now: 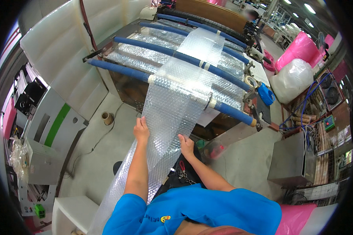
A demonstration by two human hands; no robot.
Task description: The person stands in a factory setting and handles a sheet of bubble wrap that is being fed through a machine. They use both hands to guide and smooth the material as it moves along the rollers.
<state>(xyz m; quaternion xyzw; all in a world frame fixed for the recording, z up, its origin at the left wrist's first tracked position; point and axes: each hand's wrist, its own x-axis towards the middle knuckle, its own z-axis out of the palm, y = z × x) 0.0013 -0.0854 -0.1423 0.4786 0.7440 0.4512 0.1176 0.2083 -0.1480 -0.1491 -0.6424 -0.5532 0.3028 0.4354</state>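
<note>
A blue shirt (219, 203) sits closest, bare forearms reaching forward from its sleeves. The two hands are apart — the left hand (141, 130) closed on the left edge of the bubble wrap (176, 90), the right hand (186, 145) on its right edge. That one long strip drapes over the front of four blue bars (121, 69) and runs under the left forearm (137, 172).

The lower end of the bubble wrap (166, 107) was cut off by the frame's bottom edge, and part was hidden by the left forearm (137, 172). Pink sheeting (296, 219) was cropped at lower right. At upper right, a distant person (251, 15) was blurred.
</note>
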